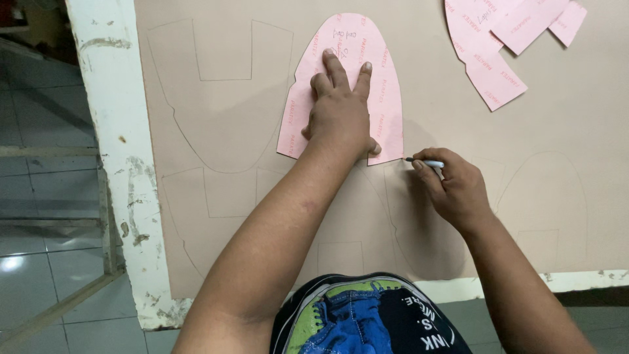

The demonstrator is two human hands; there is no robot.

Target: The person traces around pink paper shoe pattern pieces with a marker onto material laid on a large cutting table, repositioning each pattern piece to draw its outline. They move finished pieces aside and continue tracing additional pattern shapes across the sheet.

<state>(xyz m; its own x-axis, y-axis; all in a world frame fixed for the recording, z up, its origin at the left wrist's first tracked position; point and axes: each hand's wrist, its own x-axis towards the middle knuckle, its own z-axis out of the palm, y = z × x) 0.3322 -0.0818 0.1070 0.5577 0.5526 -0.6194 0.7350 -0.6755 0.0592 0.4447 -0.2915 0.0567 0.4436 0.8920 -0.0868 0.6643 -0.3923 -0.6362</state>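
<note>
A pink paper pattern [385, 92], arch-shaped with a notch at its lower edge, lies flat on a beige sheet [432, 105]. My left hand [338, 111] presses down on the pattern with fingers spread, palm over its lower middle. My right hand [453, 187] holds a pen [426, 162] with its tip at the pattern's lower right corner, touching the beige sheet. Thin traced outlines of the same shape show on the sheet to the left, below and to the right.
More pink pattern pieces [498, 39] lie overlapping at the top right of the sheet. The sheet rests on a worn white table [118, 151] whose left edge drops to a tiled floor [39, 196]. My lap in a dark printed shirt [367, 321] is at the bottom.
</note>
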